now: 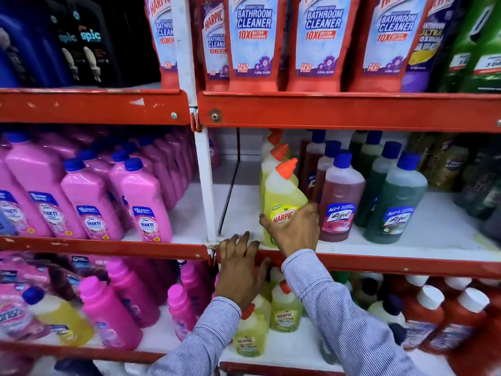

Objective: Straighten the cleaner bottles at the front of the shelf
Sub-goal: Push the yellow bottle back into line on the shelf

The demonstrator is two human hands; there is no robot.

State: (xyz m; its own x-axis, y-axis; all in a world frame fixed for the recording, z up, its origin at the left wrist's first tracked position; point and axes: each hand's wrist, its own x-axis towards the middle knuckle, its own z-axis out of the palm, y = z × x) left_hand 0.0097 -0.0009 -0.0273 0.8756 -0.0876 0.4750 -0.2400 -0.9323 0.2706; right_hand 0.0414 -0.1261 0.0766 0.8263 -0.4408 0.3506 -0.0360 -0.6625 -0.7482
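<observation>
A yellow Harpic bottle (pixel 282 196) with an orange cap stands at the front of the middle shelf (pixel 406 240), heading a short row of the same bottles. My right hand (pixel 294 227) grips its lower body around the label. My left hand (pixel 238 270) lies flat over the red front rail (pixel 379 263) just left of it, fingers spread, holding no bottle. To the right stand a red Lizol bottle (pixel 340 202) and a green Lizol bottle (pixel 393 204), both upright with blue caps.
Pink Shakti bottles (pixel 146 204) fill the left bay behind a white upright post (pixel 206 185). Red Harpic Bathroom Cleaner bottles (pixel 254 42) line the shelf above. Small yellow Harpic bottles (pixel 286 310) and red white-capped bottles (pixel 425 318) sit on the shelf below.
</observation>
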